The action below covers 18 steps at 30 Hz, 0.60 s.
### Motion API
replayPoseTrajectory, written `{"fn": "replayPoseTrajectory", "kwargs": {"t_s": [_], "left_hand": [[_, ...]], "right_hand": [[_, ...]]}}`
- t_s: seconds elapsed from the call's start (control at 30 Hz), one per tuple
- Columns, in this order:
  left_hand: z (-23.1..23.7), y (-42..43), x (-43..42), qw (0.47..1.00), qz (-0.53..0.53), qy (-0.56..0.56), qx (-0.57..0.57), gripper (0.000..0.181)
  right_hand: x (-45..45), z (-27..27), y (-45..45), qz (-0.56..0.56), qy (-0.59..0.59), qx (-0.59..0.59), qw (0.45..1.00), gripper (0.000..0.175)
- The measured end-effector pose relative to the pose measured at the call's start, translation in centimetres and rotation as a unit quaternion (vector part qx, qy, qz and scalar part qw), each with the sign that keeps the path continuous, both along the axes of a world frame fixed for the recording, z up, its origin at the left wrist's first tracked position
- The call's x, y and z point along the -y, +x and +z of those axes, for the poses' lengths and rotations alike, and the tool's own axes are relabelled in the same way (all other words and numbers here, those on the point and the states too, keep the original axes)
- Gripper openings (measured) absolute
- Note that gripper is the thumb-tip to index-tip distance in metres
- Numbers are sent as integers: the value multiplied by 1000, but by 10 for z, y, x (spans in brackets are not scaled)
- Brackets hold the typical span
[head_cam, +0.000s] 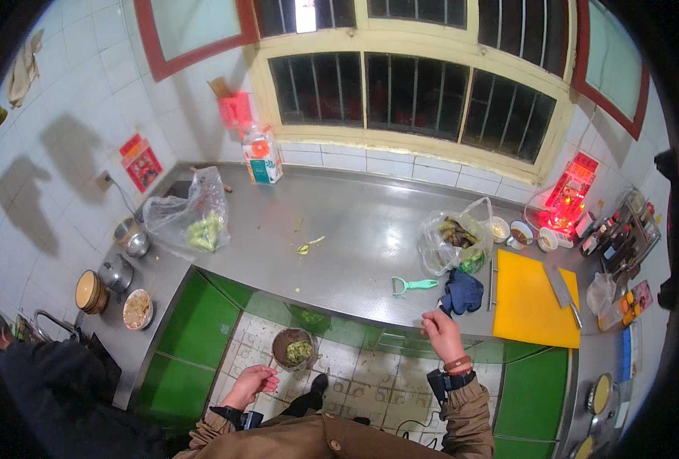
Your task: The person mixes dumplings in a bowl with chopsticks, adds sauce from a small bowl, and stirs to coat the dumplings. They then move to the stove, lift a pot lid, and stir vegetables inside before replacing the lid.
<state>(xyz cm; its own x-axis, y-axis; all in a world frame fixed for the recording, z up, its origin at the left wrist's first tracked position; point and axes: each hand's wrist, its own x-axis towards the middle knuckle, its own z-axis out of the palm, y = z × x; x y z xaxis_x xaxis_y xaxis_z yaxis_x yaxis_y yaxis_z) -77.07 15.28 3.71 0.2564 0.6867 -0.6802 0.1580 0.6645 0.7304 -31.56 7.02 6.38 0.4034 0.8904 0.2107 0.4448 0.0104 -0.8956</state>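
Note:
My left hand (254, 383) hangs over the floor with fingers loosely extended and nothing visible in it. Close by is a waste bin (279, 344) with green peelings (299, 351) inside. My right hand (443, 334) is at the counter's front edge, its fingers curled; whether it pinches anything small cannot be told. Just beyond it lie a crumpled dark blue cloth (464, 291) and a mint-green peeler (414, 285). A clear plastic bag (431, 244) with dark and green vegetables sits behind the cloth. Small pale green scraps (304, 249) lie mid-counter on the steel top (351, 206).
A cleaver (558, 287) rests on a yellow cutting board (517, 298) at right. Small bowls (521, 234) and bottles (615, 244) stand behind it. At left are a bag of green pieces (205, 229) and a bowl of food (138, 309). A person in dark clothing (64, 390) stands at left.

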Motion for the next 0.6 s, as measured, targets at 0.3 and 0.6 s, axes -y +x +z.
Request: {"fn": "replayPoseTrajectory", "kwargs": {"t_s": [0.3, 0.6], "left_hand": [[-16, -40, -47, 999, 11, 44, 10, 16], [-43, -85, -171, 997, -59, 40, 0, 18]], "right_hand": [[-32, 120, -37, 21, 90, 63, 994, 15], [-124, 250, -103, 43, 166, 10, 985, 16]]}}
